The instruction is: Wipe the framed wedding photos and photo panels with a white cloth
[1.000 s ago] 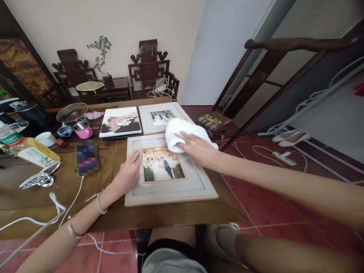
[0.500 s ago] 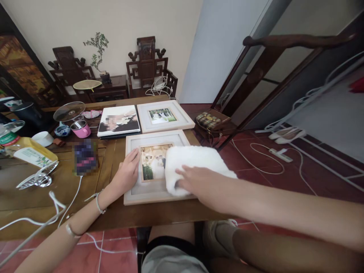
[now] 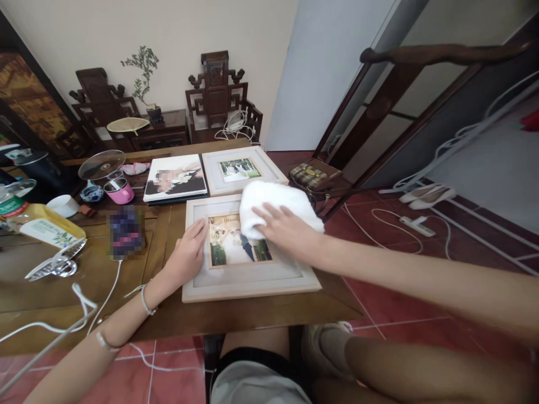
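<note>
Head view: right hand holds white cloth, fingers spread over its top, thumb by its near edge; cloth covers upper right of near picture frame, incl. part of the photo. Left hand lies on its left side, fingers together, can't tell if thumb pinches. Frame sits flat on wooden table, second frame just behind

Home: carved chairs, potted plant
</note>
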A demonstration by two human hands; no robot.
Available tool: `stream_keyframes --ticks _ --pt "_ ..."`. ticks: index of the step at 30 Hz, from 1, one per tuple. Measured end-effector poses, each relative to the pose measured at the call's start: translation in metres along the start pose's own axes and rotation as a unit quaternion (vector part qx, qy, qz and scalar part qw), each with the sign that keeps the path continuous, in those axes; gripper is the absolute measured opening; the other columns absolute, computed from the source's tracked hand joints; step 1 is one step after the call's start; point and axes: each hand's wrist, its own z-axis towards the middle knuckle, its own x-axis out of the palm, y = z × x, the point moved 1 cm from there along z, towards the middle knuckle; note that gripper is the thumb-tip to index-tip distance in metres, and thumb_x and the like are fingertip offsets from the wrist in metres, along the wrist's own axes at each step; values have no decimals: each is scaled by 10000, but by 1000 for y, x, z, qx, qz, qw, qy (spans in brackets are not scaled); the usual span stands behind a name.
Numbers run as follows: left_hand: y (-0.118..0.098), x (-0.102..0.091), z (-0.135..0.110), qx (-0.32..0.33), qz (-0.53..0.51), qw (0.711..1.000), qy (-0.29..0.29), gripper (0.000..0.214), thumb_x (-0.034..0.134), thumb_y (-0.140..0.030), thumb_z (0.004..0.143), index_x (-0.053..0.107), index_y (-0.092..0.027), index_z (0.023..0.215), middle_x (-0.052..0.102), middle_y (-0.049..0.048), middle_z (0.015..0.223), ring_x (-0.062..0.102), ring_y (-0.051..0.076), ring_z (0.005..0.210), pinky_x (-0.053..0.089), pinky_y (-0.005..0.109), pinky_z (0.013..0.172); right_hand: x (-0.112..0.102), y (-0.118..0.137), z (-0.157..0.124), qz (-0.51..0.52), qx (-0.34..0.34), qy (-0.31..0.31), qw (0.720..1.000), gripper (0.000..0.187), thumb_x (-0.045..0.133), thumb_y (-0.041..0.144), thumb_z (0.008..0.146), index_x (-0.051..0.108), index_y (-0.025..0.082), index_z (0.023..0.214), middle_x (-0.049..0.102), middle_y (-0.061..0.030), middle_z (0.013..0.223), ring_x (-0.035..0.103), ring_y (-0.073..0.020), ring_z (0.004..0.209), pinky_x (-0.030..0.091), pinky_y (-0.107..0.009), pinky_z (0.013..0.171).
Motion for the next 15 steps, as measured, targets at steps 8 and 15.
stream_keyframes --ticks 8,15 --pt "2 3 2 -17 1 1000 9 490 318 -146 956 429 -127 1433 391 163 1522 333 282 1429 332 550 1144 -6 -12 24 -39 12 67 997 405 473 -3 851 674 138 1174 487 -198 1422 457 -377 1284 466 -488 932" --pt "-1 5 1 -16 -10 1000 -18 492 326 -136 945 443 -141 1423 406 163 1514 335 270 1430 322 540 1152 -66 43 -29 73 -49 253 963 244 652 -21 711 753 120 883 694 -163 1007 656 -315 895 482 -351 662"
